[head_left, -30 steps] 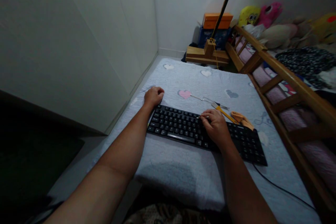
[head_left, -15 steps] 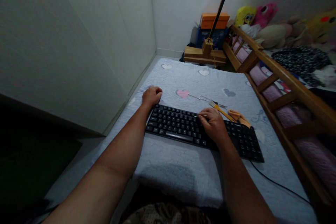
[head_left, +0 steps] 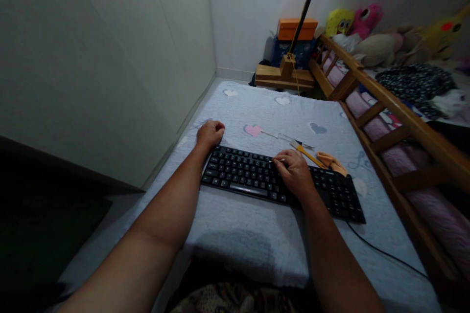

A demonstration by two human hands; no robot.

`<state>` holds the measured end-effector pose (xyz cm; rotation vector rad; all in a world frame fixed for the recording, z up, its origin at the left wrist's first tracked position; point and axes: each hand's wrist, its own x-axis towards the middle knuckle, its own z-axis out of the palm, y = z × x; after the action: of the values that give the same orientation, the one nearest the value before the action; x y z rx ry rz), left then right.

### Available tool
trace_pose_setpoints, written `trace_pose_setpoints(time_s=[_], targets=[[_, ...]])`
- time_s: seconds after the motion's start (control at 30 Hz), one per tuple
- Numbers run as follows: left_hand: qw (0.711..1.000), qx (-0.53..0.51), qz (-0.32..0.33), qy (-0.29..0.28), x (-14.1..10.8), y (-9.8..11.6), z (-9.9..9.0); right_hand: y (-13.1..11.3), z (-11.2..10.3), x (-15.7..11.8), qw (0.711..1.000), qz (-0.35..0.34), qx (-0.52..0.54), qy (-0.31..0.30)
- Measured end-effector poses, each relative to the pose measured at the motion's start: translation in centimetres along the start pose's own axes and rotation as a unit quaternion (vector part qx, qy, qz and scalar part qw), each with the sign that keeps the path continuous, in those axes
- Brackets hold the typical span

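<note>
A black keyboard [head_left: 242, 168] lies slightly slanted on the quilted cover. My right hand [head_left: 293, 171] is over its middle, pinching a thin white stick that looks like a cotton swab [head_left: 272, 160], with its tip down among the upper keys. My left hand [head_left: 210, 133] rests on the cover just beyond the keyboard's upper left corner, fingers curled in and nothing visible in them. Behind the right hand lie a yellow-handled brush [head_left: 310, 156] and a wire tool like a keycap puller [head_left: 288, 138]. An orange cloth [head_left: 331, 162] lies crumpled by the keyboard's far edge.
The light blue cover [head_left: 253, 107] has a heart pattern. A wooden bed rail [head_left: 389, 93] runs along the right, with plush toys [head_left: 340, 22] behind it. White panels [head_left: 147, 58] stand on the left. The keyboard cable [head_left: 385, 255] trails right. An orange box [head_left: 296, 29] sits at the back.
The whole view has shifted slightly, so everything appears a little further left. Both hands keep nearly the same places at the keyboard, the right still pinching the white stick.
</note>
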<state>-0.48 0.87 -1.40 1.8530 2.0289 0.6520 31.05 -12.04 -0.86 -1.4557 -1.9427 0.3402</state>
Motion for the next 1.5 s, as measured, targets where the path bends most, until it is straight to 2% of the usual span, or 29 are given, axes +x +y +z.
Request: trace_pose_setpoints(time_s=[0.47,1.17,1.33,1.5], targets=[[1.000,0.002,-0.003,0.001,0.1,-0.2,0.1,0.9,-1.4,0.1,1.000,0.015,-0.005,0.011],[1.000,-0.019,-0.003,-0.003,0.2,-0.3,0.1,0.5,-1.2,0.2,1.000,0.012,0.023,-0.018],[1.000,-0.028,-0.007,0.006,0.3,-0.4,0.2,1.2,-1.7,0.2,1.000,0.025,0.009,0.004],[1.000,-0.022,-0.009,-0.006,0.3,-0.4,0.2,1.8,-2.2,0.3,1.000,0.025,0.005,0.000]])
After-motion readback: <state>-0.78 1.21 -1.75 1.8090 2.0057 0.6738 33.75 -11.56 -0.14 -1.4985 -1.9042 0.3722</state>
